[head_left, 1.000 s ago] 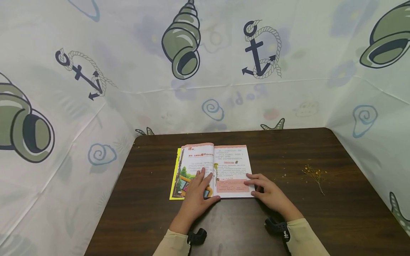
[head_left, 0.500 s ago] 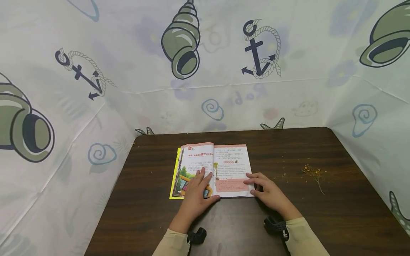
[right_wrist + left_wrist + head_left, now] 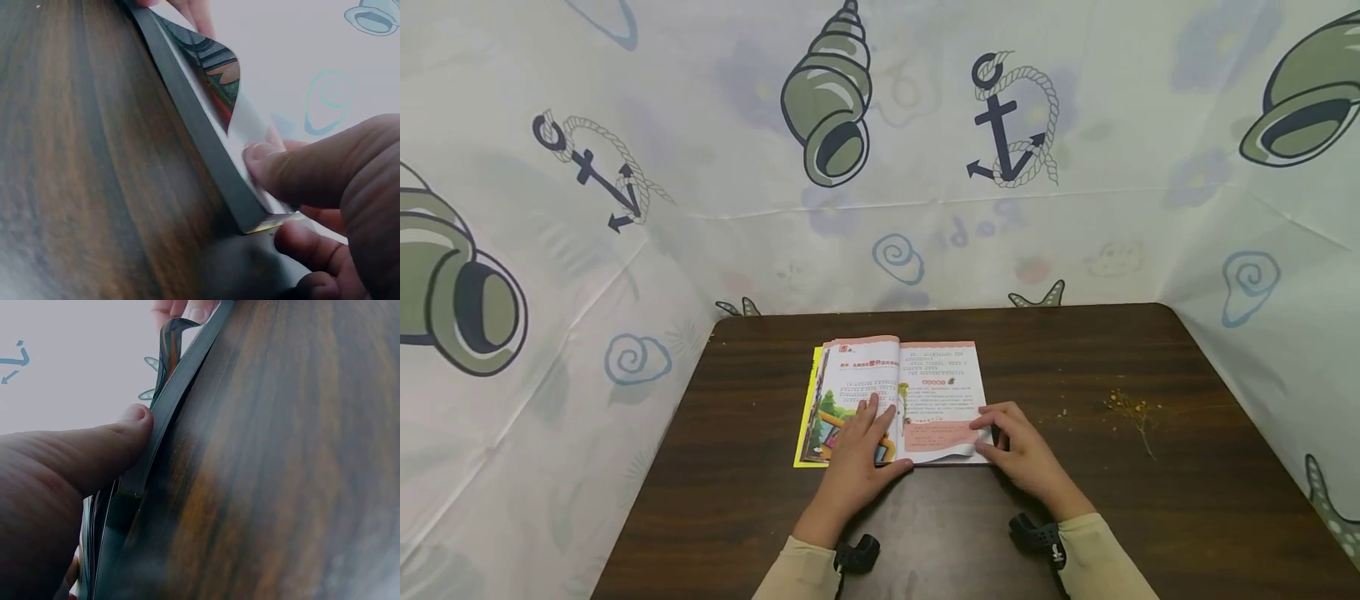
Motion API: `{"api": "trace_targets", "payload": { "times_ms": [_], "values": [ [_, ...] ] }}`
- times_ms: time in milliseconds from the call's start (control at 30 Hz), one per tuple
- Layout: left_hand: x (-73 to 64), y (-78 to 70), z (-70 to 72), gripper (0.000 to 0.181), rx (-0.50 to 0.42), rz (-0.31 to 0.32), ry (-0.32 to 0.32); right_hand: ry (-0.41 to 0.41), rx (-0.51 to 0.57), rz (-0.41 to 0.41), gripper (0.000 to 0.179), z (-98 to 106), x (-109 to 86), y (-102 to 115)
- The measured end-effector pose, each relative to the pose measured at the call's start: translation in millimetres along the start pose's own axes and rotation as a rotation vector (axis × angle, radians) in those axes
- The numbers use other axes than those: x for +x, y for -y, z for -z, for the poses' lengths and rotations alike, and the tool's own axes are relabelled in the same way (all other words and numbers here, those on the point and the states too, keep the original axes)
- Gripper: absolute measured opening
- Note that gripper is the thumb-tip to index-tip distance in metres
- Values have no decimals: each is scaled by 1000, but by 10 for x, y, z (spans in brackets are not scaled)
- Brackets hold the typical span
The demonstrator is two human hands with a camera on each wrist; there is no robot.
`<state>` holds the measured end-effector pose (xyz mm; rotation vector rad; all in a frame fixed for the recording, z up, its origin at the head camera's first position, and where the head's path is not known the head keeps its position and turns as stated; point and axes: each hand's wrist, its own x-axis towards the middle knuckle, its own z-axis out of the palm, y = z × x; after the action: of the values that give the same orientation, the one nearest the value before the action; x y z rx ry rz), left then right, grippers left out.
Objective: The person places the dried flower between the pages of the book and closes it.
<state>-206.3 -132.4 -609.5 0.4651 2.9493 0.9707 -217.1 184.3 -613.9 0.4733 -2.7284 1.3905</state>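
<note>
An open book (image 3: 857,379) lies on the dark wooden table, with text on both pages and a colourful drawing at lower left. My left hand (image 3: 853,462) rests on the left page, fingers spread and thumb along the bottom edge. At the lower right corner, my right hand (image 3: 1026,454) pinches a page (image 3: 936,433) between thumb and fingers. That page bulges upward near the bottom edge; the right wrist view shows its curved underside with dark printed pictures. Beneath it the thick block of pages (image 3: 200,134) stays flat.
A dried sprig of small yellow flowers (image 3: 1133,408) lies on the table (image 3: 737,517) to the right of the book. A few tiny crumbs are scattered near it. Behind and beside the table hangs a pale printed cloth (image 3: 737,142).
My right hand has shifted slightly left and drawn its fingers together, and the right page now bows up at the bottom. The left hand stays in place on the book.
</note>
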Motion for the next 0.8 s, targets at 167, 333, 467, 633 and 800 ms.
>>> {"api": "trace_targets", "payload": {
  "times_ms": [167,333,467,633,800],
  "values": [
    [8,9,15,92,6,4,8,-47,-25,-30,29,-46,0,26],
    [7,20,18,93,1,6,17,-33,-6,-66,29,-31,11,46],
    [0,31,15,92,-4,11,21,-16,102,-126,22,5,18,58],
    [-8,25,12,92,-14,14,24,-75,137,-206,38,-8,30,87],
    [-10,7,7,92,-20,9,27,-112,71,-255,56,-53,15,137]
  ]
}}
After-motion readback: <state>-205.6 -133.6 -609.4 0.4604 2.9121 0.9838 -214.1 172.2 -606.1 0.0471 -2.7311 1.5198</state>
